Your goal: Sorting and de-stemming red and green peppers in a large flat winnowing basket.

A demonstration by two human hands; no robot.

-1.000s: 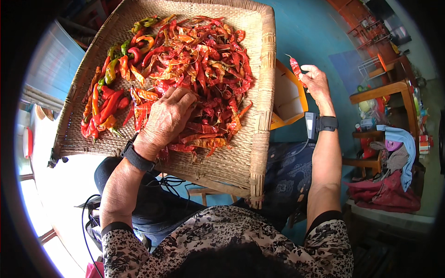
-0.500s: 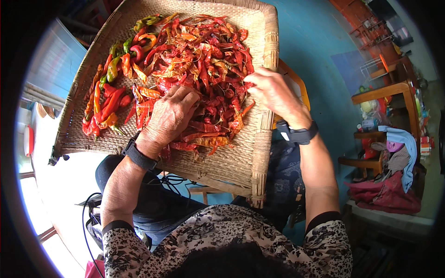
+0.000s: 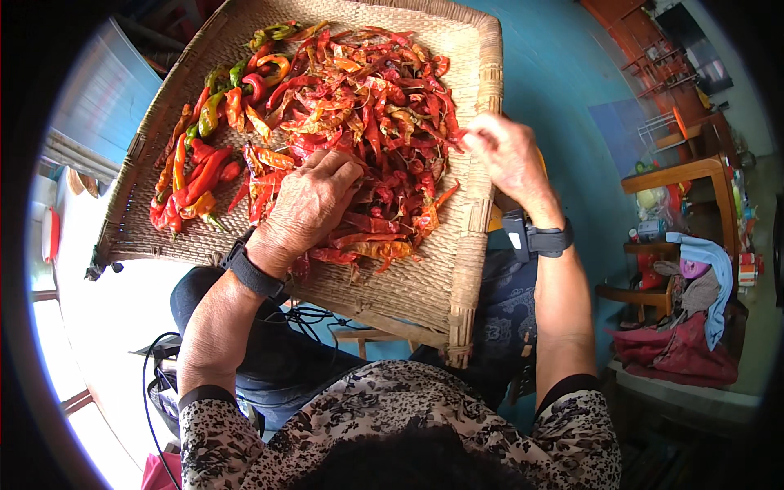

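A shallow woven basket rests over my lap, holding a broad heap of wrinkled dried red chili peppers. My left hand lies on the front left of this heap, its fingers curled down among the peppers, with the fingertips hidden. Above the basket's right rim is my right hand, fingers bent together and slightly blurred. A red chili pepper shows at its fingertips. Along the basket's left side sits a looser group of smoother red, orange and green peppers.
A wooden stool is partly visible under the basket, beside dark cables. At the right, a wooden chair bears piled clothes. A translucent bluish panel stands beyond the basket's left side.
My right hand has shifted right, away from the heap and over the rim. The left hand stays on the peppers. The whole view has shifted slightly.
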